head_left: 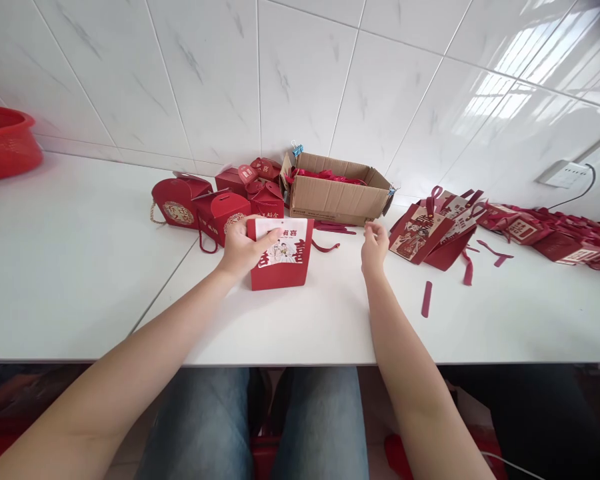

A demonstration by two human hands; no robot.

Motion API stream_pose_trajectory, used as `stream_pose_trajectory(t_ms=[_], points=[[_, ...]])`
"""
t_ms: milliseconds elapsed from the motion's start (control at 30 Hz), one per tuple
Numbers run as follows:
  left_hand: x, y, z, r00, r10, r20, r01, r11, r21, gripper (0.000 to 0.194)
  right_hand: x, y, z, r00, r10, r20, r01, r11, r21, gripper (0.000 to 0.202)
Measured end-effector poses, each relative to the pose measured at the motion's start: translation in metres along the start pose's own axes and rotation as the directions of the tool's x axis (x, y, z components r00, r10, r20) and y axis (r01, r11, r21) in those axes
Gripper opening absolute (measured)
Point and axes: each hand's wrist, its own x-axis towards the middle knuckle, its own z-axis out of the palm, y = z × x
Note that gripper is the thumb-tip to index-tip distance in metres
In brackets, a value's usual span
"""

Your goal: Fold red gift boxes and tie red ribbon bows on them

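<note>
My left hand point(244, 248) grips a red and white paper gift box point(281, 272) by its upper left side, thumb across the printed front. The box stands upright on the white table, its front bearing red characters and a small drawn couple. Over to the right, my right hand point(375, 247) is raised with its fingers curled together, just in front of the cardboard box point(340, 198). What those fingers hold, if anything, is too small to make out. Between the hands lie dark red ribbon strips point(334, 228) and a loose ribbon point(326, 249).
Several red gift boxes point(180, 200) stand left of the cardboard box, which holds red ribbons point(330, 176). Finished-looking ribboned bags point(419, 233) lean at the right, beside a long pile of red packages point(555, 233). A red basin point(7, 147) sits far left; a tiled wall is behind.
</note>
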Motion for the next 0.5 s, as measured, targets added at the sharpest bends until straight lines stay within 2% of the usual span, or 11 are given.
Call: stream_pose_trajectory(t_ms=[67,133,300,400,500], points=[[0.003,-0.002,-0.006,1.000,0.015,-0.025,-0.015,1.000,0.026,0.021,0.009,0.019,-0.002,0.999,0.004,0.043,-0.001,0.997,-0.079,0.030],[0.003,-0.003,-0.008,1.000,0.009,-0.018,-0.009,1.000,0.025,0.022,0.010,0.032,0.000,0.989,-0.023,0.146,0.042,0.991,-0.129,0.030],[0.002,-0.004,-0.007,1.000,-0.011,-0.007,0.011,0.999,-0.036,0.024,0.002,0.042,0.007,0.916,-0.063,0.396,0.157,0.965,-0.210,0.040],[0.002,-0.004,-0.007,1.000,-0.026,0.004,0.026,0.999,-0.040,0.025,0.002,0.043,0.007,0.893,-0.069,0.446,0.190,0.953,-0.234,0.035],[0.002,-0.004,-0.007,0.999,-0.038,0.006,0.039,0.998,-0.050,0.024,0.003,0.044,0.007,0.890,-0.074,0.449,0.199,0.951,-0.237,0.025]])
